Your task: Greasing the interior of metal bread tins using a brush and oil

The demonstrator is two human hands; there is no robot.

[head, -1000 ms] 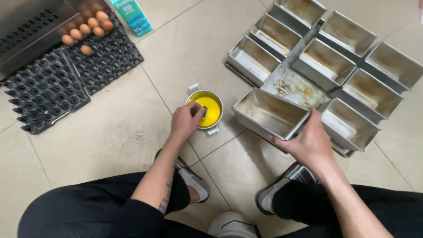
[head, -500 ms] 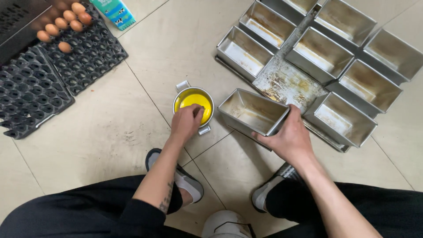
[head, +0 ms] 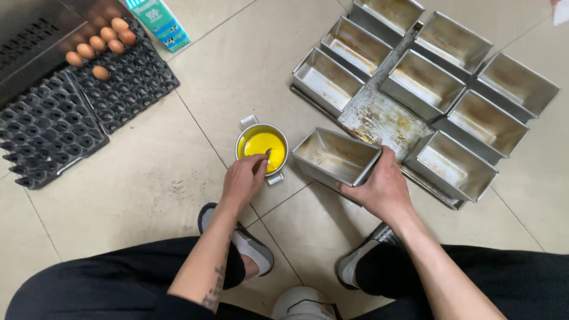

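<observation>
**Two hands at work over a pot and a loaf tin**

Two hands share our attention here, low over a tiled floor. We see the left hand at the near rim of a small metal pot filled with bright yellow liquid; its fingers are pinched together on a thin tool whose tip dips into the yellow, though we cannot tell what kind of tool it is. The pot sits on the floor between the person's feet and the baking tins.

We find the right hand clamped on the near corner of a loaf tin, thumb along the rim and fingers under the side, the tin lying just beside the pot and tipped slightly toward us. Behind it a tray of loaf tins fans out, their insides smeared and greasy. Off to the left we note dark egg trays holding a few brown eggs, with a milk carton near them. Two grey shoes frame the bottom.
</observation>
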